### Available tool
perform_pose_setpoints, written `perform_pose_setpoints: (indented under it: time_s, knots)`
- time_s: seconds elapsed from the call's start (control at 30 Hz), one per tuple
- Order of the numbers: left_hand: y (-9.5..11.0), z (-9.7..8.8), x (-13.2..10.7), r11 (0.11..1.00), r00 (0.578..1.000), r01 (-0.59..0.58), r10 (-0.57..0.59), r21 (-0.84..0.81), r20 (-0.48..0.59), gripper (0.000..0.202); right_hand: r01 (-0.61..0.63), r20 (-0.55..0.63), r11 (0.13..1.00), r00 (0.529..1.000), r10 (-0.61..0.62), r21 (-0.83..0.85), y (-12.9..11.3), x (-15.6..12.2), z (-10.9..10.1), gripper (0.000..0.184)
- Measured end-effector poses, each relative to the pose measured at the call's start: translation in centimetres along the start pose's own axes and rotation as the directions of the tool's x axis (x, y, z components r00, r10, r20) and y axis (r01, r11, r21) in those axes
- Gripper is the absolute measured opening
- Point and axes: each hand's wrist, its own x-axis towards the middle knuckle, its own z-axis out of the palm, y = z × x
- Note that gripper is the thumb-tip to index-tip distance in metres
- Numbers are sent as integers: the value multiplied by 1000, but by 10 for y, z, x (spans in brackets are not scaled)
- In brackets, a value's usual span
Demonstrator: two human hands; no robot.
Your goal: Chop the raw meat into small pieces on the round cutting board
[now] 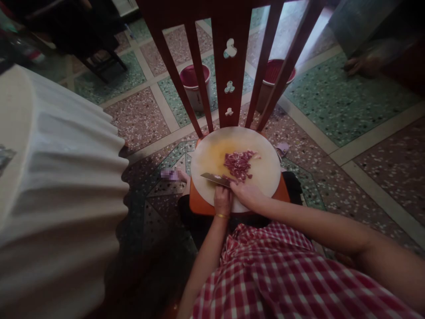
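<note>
Minced red meat sits in one loose heap at the middle of the round pale cutting board, a little towards its right half; the board rests on the orange seat of a dark red wooden chair, with no desk under it; the left hand is wrapped tight round the handle of a steel-bladed knife, blade lying flat and low, pointing left across the board; the right hand presses down beside it, fingers at the near edge of the heap, grip loosely curled and seemingly holding nothing, though the fingertips are hard to read.

To chop well from here, I'd say keep those right fingertips tucked back from the edge, gather the scattered bits into the heap, and let the blade rock rather than lift high; the board overhangs the seat, so pressure belongs near the centre.

Count it off: one heap, one knife, one board, one chair; two hands, one gold bangle on the left wrist; two dark red plastic buckets on the speckled tiled floor behind the chair back; one white pleated cloth draped at the left.
</note>
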Motion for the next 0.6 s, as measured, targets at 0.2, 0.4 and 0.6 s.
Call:
perform_pose_setpoints:
  time_s: [0.2,0.4,0.6]
  knots:
    - [2,-2,1,999,1000,-10,11,44,-7,22,-67,42,997,997,68,-26,9,-15,18,37]
    - [4,-2,3,999,1000,5,-5,48,7,17,-71,-7,997,997,71,-18,16,-9,26,38]
    - [4,0,3,999,1000,10,-10,51,-3,14,96,-135,995,987,-91,33,16,13,11,36]
